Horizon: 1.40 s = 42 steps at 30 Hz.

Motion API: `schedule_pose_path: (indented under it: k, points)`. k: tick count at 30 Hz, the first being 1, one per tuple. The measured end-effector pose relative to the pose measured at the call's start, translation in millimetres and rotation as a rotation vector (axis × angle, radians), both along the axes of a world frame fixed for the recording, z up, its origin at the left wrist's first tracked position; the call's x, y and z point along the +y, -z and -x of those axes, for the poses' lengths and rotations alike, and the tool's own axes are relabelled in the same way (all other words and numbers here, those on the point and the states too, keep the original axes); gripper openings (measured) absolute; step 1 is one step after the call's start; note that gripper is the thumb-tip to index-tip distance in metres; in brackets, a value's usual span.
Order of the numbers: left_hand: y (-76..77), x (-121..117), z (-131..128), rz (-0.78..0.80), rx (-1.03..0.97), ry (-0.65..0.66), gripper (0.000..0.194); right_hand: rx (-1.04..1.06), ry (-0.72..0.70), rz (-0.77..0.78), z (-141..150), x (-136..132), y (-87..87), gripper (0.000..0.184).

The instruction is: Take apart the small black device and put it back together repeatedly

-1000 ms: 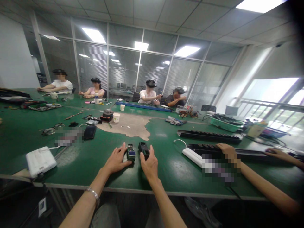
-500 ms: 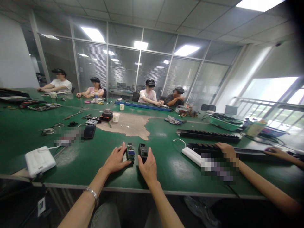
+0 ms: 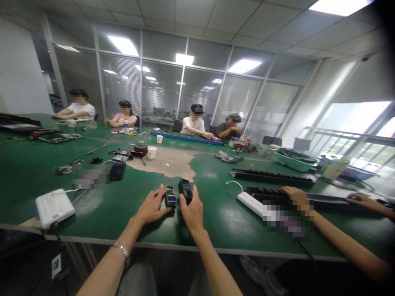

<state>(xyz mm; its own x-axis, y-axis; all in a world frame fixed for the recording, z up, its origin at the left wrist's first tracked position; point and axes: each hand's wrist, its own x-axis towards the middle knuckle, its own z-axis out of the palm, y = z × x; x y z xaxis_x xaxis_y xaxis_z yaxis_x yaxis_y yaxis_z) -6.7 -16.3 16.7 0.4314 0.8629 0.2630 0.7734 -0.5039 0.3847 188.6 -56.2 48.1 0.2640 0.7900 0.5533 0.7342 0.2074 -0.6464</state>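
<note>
My left hand (image 3: pixel 151 208) lies flat on the green table (image 3: pixel 101 209), fingers stretched out, thumb touching a small blue-and-green electronic module (image 3: pixel 170 197). My right hand (image 3: pixel 193 211) is wrapped round a small black box-shaped device (image 3: pixel 185 190) and holds it a little above the table, just right of the module. A silver bracelet (image 3: pixel 121 249) sits on my left wrist.
A white box (image 3: pixel 54 207) with a cable lies near the front left edge. To my right a co-worker's hands (image 3: pixel 296 196) rest on dark keyboards (image 3: pixel 271 176) and a white power strip (image 3: pixel 250 202). Paper cups (image 3: pixel 151 152), tools and boards are scattered farther back, where several people sit.
My right hand has lifted the black device slightly and tilted it up. My left hand stays flat beside the module. The far person's raised arm has come down.
</note>
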Motion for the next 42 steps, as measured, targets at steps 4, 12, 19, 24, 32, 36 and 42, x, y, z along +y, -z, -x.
schedule_pose_path:
  k: [4, 12, 19, 24, 32, 36, 42]
  points:
    - [-0.9, -0.9, -1.1, -0.017, -0.004, 0.015, 0.094, -0.001, -0.082, -0.042, 18.1, -0.3, -17.7, 0.067]
    - [3.7, 0.6, -0.6, -0.029, 0.002, 0.041, 0.1, -0.037, -0.11, 0.016, 39.9, 1.5, -13.6, 0.068]
    - [0.6, -1.9, -1.4, -0.036, -0.001, 0.025, 0.098, -0.089, -0.109, 0.053, 45.8, 2.5, -18.5, 0.068]
    - [0.0, -2.2, -0.4, -0.032, -0.002, 0.057, 0.099, -0.123, -0.099, 0.106, 49.4, 0.4, -15.9, 0.07]
    - [0.1, -2.7, -1.0, -0.019, 0.011, 0.031, 0.101, -0.154, -0.1, 0.18, 50.7, -6.3, 2.3, 0.074]
    - [-1.8, -4.0, -1.2, -0.016, 0.015, 0.047, 0.099, -0.179, -0.094, 0.177, 52.2, -7.5, 8.6, 0.072]
    - [-0.7, -2.6, -0.6, -0.003, 0.022, 0.038, 0.104, -0.166, -0.101, 0.139, 49.2, -1.2, 3.0, 0.081]
